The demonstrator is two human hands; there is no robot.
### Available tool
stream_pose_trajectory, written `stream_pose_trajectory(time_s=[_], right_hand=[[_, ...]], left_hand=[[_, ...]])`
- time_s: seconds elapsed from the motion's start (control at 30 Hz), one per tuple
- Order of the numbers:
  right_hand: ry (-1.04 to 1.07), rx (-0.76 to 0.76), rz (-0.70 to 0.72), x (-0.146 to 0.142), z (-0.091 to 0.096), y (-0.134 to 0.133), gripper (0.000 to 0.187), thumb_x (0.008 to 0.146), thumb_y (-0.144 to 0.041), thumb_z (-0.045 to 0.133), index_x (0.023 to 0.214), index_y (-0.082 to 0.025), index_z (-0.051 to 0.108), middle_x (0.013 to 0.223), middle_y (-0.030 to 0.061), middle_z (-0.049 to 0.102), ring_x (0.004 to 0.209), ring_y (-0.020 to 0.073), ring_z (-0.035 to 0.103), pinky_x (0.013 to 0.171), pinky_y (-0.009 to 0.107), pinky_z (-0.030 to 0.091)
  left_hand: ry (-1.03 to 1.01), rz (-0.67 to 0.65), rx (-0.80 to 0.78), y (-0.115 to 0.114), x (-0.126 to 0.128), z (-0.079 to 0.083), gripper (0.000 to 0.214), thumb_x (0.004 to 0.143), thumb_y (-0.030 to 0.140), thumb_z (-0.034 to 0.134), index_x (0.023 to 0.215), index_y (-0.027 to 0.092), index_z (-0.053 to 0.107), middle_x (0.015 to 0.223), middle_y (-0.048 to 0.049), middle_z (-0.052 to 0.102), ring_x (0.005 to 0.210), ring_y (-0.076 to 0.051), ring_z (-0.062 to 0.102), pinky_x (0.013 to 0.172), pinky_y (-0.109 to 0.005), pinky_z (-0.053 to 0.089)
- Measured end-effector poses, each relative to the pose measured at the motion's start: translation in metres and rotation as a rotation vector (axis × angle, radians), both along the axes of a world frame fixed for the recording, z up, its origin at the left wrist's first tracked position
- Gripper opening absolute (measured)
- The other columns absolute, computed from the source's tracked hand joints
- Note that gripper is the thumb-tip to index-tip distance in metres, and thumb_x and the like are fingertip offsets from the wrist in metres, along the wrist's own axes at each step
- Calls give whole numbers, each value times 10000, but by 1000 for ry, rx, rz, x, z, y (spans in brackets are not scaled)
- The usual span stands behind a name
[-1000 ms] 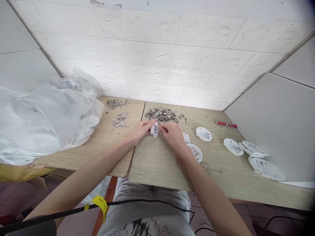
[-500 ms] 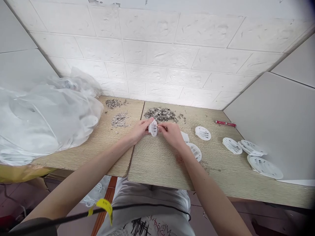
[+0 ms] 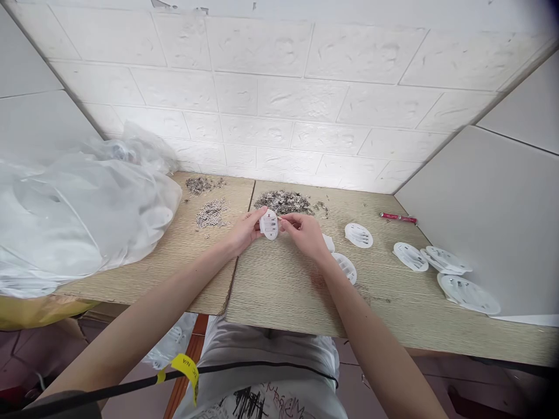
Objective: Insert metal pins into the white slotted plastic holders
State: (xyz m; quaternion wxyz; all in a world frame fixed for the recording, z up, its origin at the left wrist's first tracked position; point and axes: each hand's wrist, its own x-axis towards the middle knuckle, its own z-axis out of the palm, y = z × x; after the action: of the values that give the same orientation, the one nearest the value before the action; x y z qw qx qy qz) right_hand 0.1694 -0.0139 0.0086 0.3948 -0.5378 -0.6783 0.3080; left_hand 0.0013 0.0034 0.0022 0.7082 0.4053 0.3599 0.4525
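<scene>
My left hand (image 3: 248,231) grips a white round plastic battery cover (image 3: 269,224) with slots and small metal contacts, its face tilted toward me. At the cover's right edge, my right hand (image 3: 303,233) is closed in a pinch; whatever lies between its fingertips is too small to name. A heap of small metal contact plates (image 3: 286,202) lies just behind both hands. Partly under my right forearm are white covers (image 3: 345,267) of the same kind. One more cover (image 3: 358,235) lies flat to the right of that hand.
Several white covers (image 3: 468,294) lie near the right panel, some overlapping. A red pen-like tool (image 3: 398,218) rests behind them. Small metal parts form piles (image 3: 212,213) on the left board. A large translucent plastic bag (image 3: 87,215) fills the left side. A black cable (image 3: 244,365) crosses my lap.
The cover in my left hand has turned so that more of its face shows. My right hand stays pinched at its edge. The whole view has shifted slightly.
</scene>
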Motion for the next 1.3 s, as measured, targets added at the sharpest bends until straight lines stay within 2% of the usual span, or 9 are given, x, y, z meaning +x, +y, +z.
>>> stream_pose_trajectory(time_s=[0.1,0.23,0.37,0.5,0.6,0.73,0.93,1.07,1.3], right_hand=[[40,-17,-7,-1,-1,0,211,787,-299,562,859,-159,703,786,34,698,711,163,585,643,268,409],[70,-49,-24,-2,-2,1,209,759,-347,589,764,-152,663,684,9,601,647,139,495,614,266,369],[228,-142,12,-1,-2,0,229,745,-389,625,724,-163,600,637,-19,500,600,111,414,570,256,326],[390,-274,82,1,3,-2,276,723,-427,678,791,-165,620,639,-35,466,581,91,377,533,244,290],[476,-349,114,2,5,-3,324,687,-437,731,830,-160,643,647,-37,471,580,82,373,513,238,270],[611,-433,190,3,4,-2,334,656,-414,784,817,-156,644,644,-41,475,559,65,356,485,231,238],[828,-609,344,2,3,-1,288,690,-342,798,761,-154,592,590,-53,466,511,44,340,454,209,231],[985,-679,374,-2,2,-1,264,689,-262,810,766,-146,585,578,-54,470,511,37,348,456,176,270],[1124,-738,398,-8,-3,1,195,721,-161,767,772,-137,581,586,-50,440,524,41,349,460,160,302]], left_hand=[[-6,-14,21,0,0,0,309,807,420,670,869,117,668,909,-99,699,797,-163,628,756,-293,499],[-11,-58,40,0,0,0,344,807,452,667,888,118,681,927,-109,705,799,-169,630,743,-292,502],[-62,-19,-20,2,-1,-5,355,848,479,602,877,135,687,921,-102,711,796,-175,639,710,-280,506],[-77,14,-55,6,-2,-8,104,783,221,677,831,130,691,837,-67,708,693,-133,625,646,-243,501],[-91,0,-38,6,-2,-8,188,668,99,727,852,130,707,799,-50,706,656,-127,623,618,-242,503],[-73,-6,20,4,-2,-5,289,583,93,777,862,144,723,781,-33,704,627,-122,613,587,-245,490],[-50,-1,109,3,-3,-4,334,559,160,809,876,154,705,786,-20,692,619,-115,601,573,-241,463],[-60,21,139,3,-2,-4,342,538,156,830,816,154,631,740,10,655,604,-99,575,560,-226,442],[-100,37,175,0,0,-5,393,567,134,819,824,188,527,726,35,625,612,-107,566,554,-243,420]])
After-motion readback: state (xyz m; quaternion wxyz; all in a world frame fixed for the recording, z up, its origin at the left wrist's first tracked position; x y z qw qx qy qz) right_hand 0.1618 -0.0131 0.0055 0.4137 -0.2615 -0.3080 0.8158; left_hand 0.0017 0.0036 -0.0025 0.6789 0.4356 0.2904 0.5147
